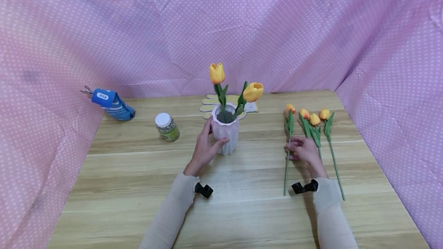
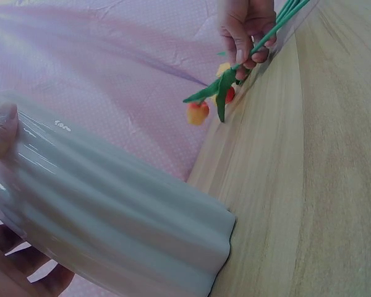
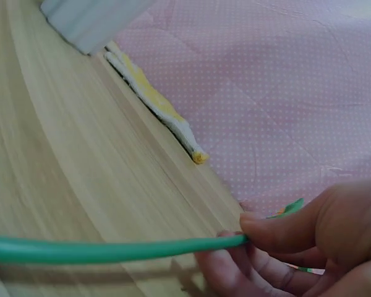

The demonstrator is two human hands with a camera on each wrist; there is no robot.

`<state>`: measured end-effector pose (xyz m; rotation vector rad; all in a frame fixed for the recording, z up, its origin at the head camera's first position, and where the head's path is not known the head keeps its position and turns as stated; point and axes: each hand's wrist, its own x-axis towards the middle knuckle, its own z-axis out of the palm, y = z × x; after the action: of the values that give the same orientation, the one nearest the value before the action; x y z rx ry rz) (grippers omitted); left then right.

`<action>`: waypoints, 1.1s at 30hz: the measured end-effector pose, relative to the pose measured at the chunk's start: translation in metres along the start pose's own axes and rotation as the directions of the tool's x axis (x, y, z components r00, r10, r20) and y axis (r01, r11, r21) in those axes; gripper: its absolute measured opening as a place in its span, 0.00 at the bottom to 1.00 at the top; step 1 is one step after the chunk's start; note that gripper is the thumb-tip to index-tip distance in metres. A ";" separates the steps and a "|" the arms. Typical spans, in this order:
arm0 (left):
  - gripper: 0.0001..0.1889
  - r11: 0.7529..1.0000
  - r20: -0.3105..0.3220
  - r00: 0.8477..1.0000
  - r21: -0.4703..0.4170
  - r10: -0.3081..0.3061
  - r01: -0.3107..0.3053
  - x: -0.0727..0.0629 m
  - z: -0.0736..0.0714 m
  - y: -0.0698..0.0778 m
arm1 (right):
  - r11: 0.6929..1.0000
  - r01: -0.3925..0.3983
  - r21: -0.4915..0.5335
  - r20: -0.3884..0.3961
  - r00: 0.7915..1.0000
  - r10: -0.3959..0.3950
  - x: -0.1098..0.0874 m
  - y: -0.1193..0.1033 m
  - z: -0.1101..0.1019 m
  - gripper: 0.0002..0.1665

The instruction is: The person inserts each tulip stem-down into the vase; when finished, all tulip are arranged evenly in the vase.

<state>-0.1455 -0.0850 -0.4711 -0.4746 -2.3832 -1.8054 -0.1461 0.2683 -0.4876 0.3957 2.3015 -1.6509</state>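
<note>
A white ribbed vase (image 1: 225, 135) stands mid-table with two yellow tulips (image 1: 217, 74) in it. My left hand (image 1: 204, 147) holds the vase from its left side, thumb across the front and fingers round the back; the left wrist view shows the thumb and fingers on the glossy wall (image 2: 105, 192). On the right, my right hand (image 1: 304, 151) pinches the green stem of an orange-yellow tulip (image 1: 290, 126) between thumb and fingers, close over the table. In the right wrist view the stem (image 3: 111, 250) runs leftward from the pinch. Several more tulips (image 1: 325, 114) lie beside and under that hand.
Behind the vase lie yellow-and-white work gloves (image 1: 250, 107). To the left stand a white-lidded jar (image 1: 167, 128) and a blue pouch (image 1: 115, 105) with a metal tool tip sticking out. Pink dotted cloth (image 1: 221, 22) hangs round the back and sides of the wooden table (image 1: 138, 187).
</note>
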 end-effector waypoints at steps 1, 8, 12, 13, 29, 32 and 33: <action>0.45 1.000 0.001 1.000 -0.001 0.002 -0.002 0.000 0.000 0.000 | 1.000 -0.003 0.026 0.000 1.000 0.003 0.000 0.000 0.000 0.32; 0.47 1.000 -0.001 1.000 0.001 0.004 -0.004 0.000 0.000 0.000 | 0.973 -0.005 0.232 -0.002 1.000 0.006 -0.001 0.001 0.001 0.33; 0.47 1.000 -0.002 1.000 0.004 0.002 -0.002 -0.001 0.000 0.001 | 0.934 0.011 0.358 -0.001 1.000 -0.011 -0.004 0.002 0.001 0.21; 0.47 1.000 -0.002 1.000 0.005 0.002 -0.002 -0.001 0.000 0.001 | 0.922 0.016 0.387 0.001 1.000 -0.018 -0.004 0.003 0.001 0.18; 0.46 1.000 -0.001 1.000 0.014 -0.010 0.010 -0.001 0.000 0.002 | 0.805 0.056 0.590 -0.028 0.998 -0.049 -0.008 0.000 0.012 0.13; 0.46 1.000 0.001 1.000 0.014 -0.021 0.021 -0.001 0.000 0.002 | 0.781 0.068 0.620 -0.030 0.998 -0.063 -0.007 0.000 0.016 0.11; 0.46 1.000 0.001 1.000 0.014 -0.024 0.024 -0.001 0.000 0.002 | 0.771 0.072 0.633 -0.032 0.997 -0.067 -0.007 0.000 0.017 0.10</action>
<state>-0.1443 -0.0847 -0.4696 -0.4481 -2.4110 -1.7970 -0.1385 0.2514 -0.4898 0.4498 1.7022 -2.4508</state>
